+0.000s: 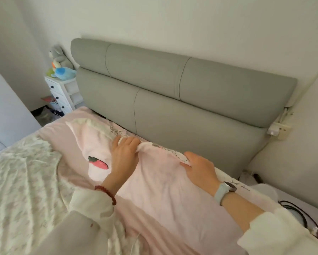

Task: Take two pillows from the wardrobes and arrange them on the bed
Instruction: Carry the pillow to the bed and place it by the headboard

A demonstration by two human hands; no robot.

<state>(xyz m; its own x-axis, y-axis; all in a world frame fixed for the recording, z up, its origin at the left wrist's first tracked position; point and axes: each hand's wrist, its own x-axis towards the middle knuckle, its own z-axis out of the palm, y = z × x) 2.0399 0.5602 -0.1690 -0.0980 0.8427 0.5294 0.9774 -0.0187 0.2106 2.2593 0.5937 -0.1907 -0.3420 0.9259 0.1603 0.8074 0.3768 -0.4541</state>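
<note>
Head view: pink pillow (154,173) lies flat at the bed's head against the grey headboard (182,100), left hand (124,155) pinching its bunched top edge, right hand (200,168) gripping that edge further right, floral quilt (21,181) alongside.

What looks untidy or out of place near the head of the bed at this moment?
The pink pillow cover is bunched into a fold along its far edge, where the left hand pinches it. The right hand holds the same edge. The floral quilt lies wrinkled. Black cables trail on the bed's right edge.
</note>
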